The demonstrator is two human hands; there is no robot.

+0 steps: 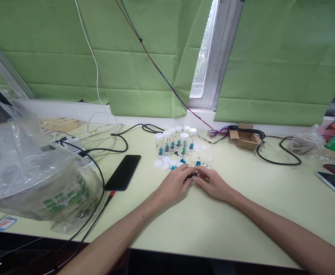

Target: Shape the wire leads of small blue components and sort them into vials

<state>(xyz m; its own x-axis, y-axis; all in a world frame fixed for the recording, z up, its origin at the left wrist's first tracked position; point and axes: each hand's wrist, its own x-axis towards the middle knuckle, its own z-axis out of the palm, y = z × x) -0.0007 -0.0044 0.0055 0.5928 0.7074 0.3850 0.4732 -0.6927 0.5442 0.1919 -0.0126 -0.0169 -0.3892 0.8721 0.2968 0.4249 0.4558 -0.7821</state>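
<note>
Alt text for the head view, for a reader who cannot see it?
Left hand and right hand meet over a small dark part on a pale yellow-green table, before clear white-capped vials; a black phone lies left.

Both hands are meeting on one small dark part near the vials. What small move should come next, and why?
Probably lift the small dark part slightly off the table. The left hand and right hand pinch it together low on the surface, close to loose blue parts and white caps that a slide could knock.
</note>
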